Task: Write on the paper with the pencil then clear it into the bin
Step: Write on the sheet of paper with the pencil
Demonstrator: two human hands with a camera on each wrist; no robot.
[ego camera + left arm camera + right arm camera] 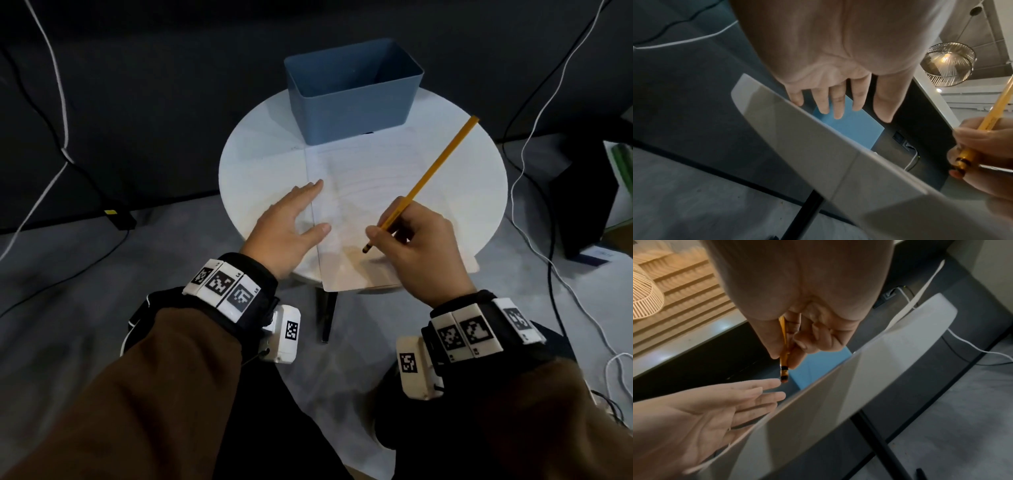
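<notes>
A white sheet of paper (370, 192) lies on the round white table (260, 154), just in front of the blue bin (352, 99). My right hand (421, 246) grips a yellow pencil (442, 157) low on its shaft. The pencil's dark-banded end points down at the paper's near part, and its other end slants up to the right. My left hand (291, 222) is spread flat over the paper's left edge with the fingers straight. In the right wrist view the pencil (784, 360) sticks out below my curled fingers (813, 337), above the bin (818, 368).
Black and white cables (51, 102) run over the grey floor on both sides. A dark box (589, 198) stands at the right of the table, and a black adapter (120, 219) lies at the left. The table's black leg (327, 315) shows below its near edge.
</notes>
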